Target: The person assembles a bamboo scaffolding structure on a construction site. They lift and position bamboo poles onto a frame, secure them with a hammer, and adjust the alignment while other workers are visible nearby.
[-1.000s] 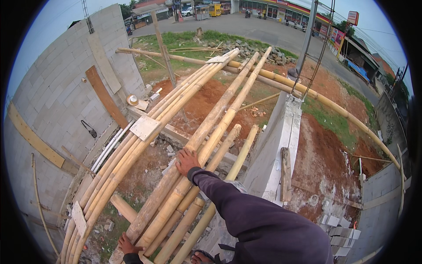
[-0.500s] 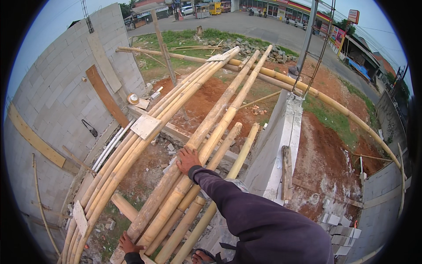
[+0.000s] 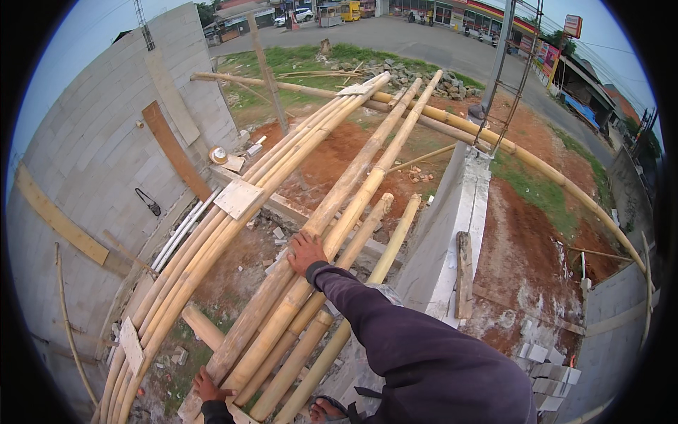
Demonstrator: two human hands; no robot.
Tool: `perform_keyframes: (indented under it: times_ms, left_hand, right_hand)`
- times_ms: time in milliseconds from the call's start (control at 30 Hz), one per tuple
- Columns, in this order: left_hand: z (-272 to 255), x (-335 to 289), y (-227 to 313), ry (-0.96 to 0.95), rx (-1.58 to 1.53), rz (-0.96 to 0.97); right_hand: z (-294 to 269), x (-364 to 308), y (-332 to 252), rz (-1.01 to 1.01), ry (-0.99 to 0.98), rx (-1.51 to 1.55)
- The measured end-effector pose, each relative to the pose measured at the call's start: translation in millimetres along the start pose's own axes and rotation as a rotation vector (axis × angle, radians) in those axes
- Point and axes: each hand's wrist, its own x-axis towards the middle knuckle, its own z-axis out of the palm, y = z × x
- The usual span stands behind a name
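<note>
My right hand (image 3: 306, 252) lies across a weathered bamboo pole (image 3: 351, 173), palm down with its fingers spread, close to a second, yellower pole (image 3: 366, 194). Nearer to me, my left hand (image 3: 210, 386) rests on the near part of the same poles, thumb stretched out to the right. Neither hand is wrapped round a pole. Shorter bamboo poles (image 3: 397, 244) lie to the right, partly under my dark right sleeve (image 3: 424, 332). On the left runs a bundle of bamboo poles (image 3: 180, 283) with small flat boards (image 3: 238, 198) across it.
Below the poles are soil and rubble. A long bamboo crosspole (image 3: 537, 159) passes under the far ends. To the right stands a pale block wall (image 3: 441, 244) with a wood piece (image 3: 463, 275) on top; a tall block wall (image 3: 85, 162) rises at left. My foot (image 3: 326, 408) shows below.
The view has shifted slightly, so the scene sits a little to the right. Both hands stay on the poles.
</note>
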Motion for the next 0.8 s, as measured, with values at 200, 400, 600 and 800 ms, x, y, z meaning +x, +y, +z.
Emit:
perform_keyframes:
  times_ms: [200,400,600,800]
  left_hand:
    - [-8.3,-4.6,5.7,-0.019,-0.008,0.022]
    - [-0.8,-23.6,22.2,0.168,-0.083,-0.004]
    - [29.0,-37.1,32.7,0.575,-0.047,0.053]
    - [28.2,-37.1,37.6,0.581,-0.004,-0.003]
  right_hand:
    - [-1.2,0.3,0.4,-0.001,0.008,0.013]
    - [5.2,3.2,-0.3,-0.002,0.043,-0.017]
    - [10.8,5.3,0.8,-0.022,0.072,-0.057]
    - [14.5,5.6,2.3,-0.011,0.068,-0.018]
